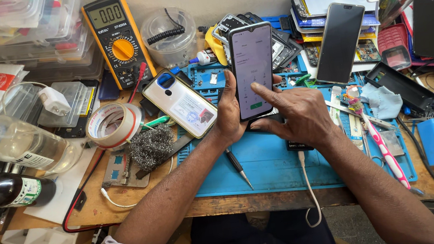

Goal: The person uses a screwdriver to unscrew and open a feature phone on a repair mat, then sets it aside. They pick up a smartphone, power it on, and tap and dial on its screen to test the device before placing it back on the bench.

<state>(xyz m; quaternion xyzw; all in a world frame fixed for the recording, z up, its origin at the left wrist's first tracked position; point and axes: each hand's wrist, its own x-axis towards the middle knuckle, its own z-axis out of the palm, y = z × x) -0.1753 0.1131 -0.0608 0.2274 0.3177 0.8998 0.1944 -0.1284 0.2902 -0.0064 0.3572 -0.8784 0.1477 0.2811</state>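
The left hand (229, 116) is gripping the lit smartphone (253, 71) by its long edges above the counter's (144, 207) middle, a thin, slick, breakable slab, while the right hand's (295, 115) forefinger, the other fingers loosely curled and holding nothing, is touching the glass.

Head camera, steeply down, close overhead.

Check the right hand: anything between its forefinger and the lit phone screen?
Nothing visible. The left hand holds the lit phone upright by its lower edge; the right hand has its forefinger at the lower screen, with no tool, cable or other thing between them.
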